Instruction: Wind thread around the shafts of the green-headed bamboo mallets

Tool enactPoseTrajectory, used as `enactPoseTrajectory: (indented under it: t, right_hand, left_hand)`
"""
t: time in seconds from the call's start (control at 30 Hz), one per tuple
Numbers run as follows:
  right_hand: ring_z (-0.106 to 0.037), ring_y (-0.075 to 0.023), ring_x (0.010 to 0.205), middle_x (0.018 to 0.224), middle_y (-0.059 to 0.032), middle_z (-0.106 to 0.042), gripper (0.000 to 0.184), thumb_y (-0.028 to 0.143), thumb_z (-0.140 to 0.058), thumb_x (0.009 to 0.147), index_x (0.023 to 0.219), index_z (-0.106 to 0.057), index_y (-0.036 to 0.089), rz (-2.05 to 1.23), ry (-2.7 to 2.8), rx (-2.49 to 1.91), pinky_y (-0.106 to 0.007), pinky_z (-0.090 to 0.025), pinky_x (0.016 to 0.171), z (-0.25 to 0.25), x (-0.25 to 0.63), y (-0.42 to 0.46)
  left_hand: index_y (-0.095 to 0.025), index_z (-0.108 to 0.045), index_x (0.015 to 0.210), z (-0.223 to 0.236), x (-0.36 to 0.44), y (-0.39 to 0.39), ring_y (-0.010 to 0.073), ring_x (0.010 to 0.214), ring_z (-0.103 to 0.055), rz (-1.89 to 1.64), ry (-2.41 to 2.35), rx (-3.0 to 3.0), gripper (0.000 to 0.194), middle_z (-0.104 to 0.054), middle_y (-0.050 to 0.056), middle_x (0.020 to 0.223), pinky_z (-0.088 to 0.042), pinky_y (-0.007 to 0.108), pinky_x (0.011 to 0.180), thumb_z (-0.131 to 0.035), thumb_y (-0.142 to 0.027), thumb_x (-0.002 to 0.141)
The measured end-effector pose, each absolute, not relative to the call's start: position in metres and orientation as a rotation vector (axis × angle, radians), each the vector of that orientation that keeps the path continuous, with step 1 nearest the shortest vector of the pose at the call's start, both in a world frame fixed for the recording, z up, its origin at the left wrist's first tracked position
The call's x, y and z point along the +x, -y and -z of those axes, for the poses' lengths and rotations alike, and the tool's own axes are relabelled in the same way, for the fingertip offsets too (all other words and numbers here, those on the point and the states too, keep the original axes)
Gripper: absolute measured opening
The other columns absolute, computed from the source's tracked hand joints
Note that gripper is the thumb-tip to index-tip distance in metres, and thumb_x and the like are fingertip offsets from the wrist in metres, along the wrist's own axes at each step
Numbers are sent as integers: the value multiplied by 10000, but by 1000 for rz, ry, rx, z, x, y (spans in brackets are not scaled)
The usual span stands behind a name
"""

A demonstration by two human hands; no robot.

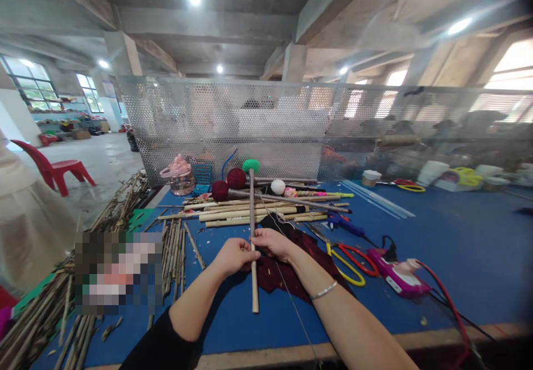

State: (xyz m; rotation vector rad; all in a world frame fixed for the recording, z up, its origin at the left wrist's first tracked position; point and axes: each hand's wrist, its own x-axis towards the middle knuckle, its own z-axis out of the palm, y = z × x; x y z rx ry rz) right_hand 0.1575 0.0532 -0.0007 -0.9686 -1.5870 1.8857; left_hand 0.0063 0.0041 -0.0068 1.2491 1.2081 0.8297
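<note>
Upright in front of me is a thin wooden stick, pale at the lower end and grey along its upper length. A green round head shows at its top. My left hand is closed on the stick from the left, thumb and fingers pinched near its middle. From the right, my right hand pinches it slightly higher, where grey meets pale. Dark red cloth lies under my right hand and forearm. A thin thread runs down past the right wrist.
Mallet-like sticks with dark red heads and pale sticks lie behind. Scissors, a blue glue gun and a magenta power strip are on the right. Twigs cover the left. A perforated metal panel bounds the back.
</note>
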Motion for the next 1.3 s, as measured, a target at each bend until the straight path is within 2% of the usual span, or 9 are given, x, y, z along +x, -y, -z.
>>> enactPoseTrajectory:
  t: [0.2, 0.43, 0.63, 0.8, 0.87, 0.97, 1.07, 1.23, 1.3]
  right_hand:
    - [-156, -9, 304, 442, 94, -409, 286, 343, -638, 634, 791, -506, 144, -1940, 1518, -925, -189, -53, 315, 2, 159, -56]
    - [-174, -3, 299, 392, 105, -354, 319, 356, -667, 607, 648, -418, 162, -1786, 1510, -1090, -185, -56, 326, -1, 151, -50]
    - [-168, -6, 320, 465, 91, -401, 321, 410, -627, 650, 787, -499, 150, -1955, 1492, -926, -177, -60, 330, -1, 155, -52]
    - [-368, -26, 400, 550, 16, -535, 306, 383, -661, 614, 657, -525, 112, -1835, 1575, -899, -172, -201, 369, 0, 147, -47]
    - [-362, -24, 390, 553, 15, -537, 305, 389, -650, 630, 670, -531, 110, -1832, 1592, -911, -173, -188, 362, 0, 147, -47]
    - [-274, -12, 320, 489, 54, -474, 313, 418, -622, 657, 721, -523, 128, -1888, 1592, -965, -183, -94, 332, -1, 152, -49]
    - [-239, -10, 301, 457, 75, -437, 319, 423, -626, 651, 742, -514, 138, -1908, 1559, -979, -185, -76, 332, 0, 155, -51]
    - [-351, -26, 380, 486, 39, -495, 343, 400, -687, 576, 637, -499, 120, -1780, 1545, -978, -176, -192, 379, 2, 149, -49]
    - [-303, -21, 356, 446, 56, -455, 348, 414, -681, 581, 628, -492, 125, -1757, 1559, -1026, -179, -158, 365, 2, 148, -48]
  left_hand:
    - [-112, -541, 729, -3, 6, -2, 90, 591, -568, -752, -1005, 1030, 401, -603, 46, 706, -419, 195, 558, -693, -430, 537]
    - [-131, -475, 604, -1, 8, -1, 49, 416, -439, -854, -1185, 1196, 414, -470, -47, 480, -388, 197, 459, -701, -462, 501]
    - [-122, -540, 743, -10, 7, 2, 86, 579, -552, -760, -981, 1056, 416, -581, 32, 690, -400, 191, 527, -667, -472, 557]
    - [-144, -455, 585, 1, 8, 0, 45, 381, -376, -856, -1237, 1286, 408, -406, -66, 437, -316, 189, 413, -686, -473, 513]
    - [-145, -446, 564, 4, 8, -2, 46, 373, -368, -876, -1245, 1307, 403, -404, -65, 425, -304, 189, 405, -692, -459, 507]
    - [-123, -513, 645, 1, 8, -2, 78, 484, -493, -825, -1094, 1174, 393, -549, 9, 589, -370, 200, 473, -670, -468, 540]
    - [-121, -550, 767, -3, 7, -1, 106, 614, -561, -756, -975, 1053, 429, -599, 61, 758, -408, 212, 543, -653, -482, 559]
    - [-124, -528, 660, 5, 4, -3, 76, 459, -453, -848, -1237, 1322, 436, -504, -18, 524, -360, 203, 463, -661, -517, 524]
    - [-131, -508, 599, 9, 3, -5, 63, 412, -400, -882, -1334, 1390, 420, -445, -48, 450, -328, 198, 435, -689, -494, 491]
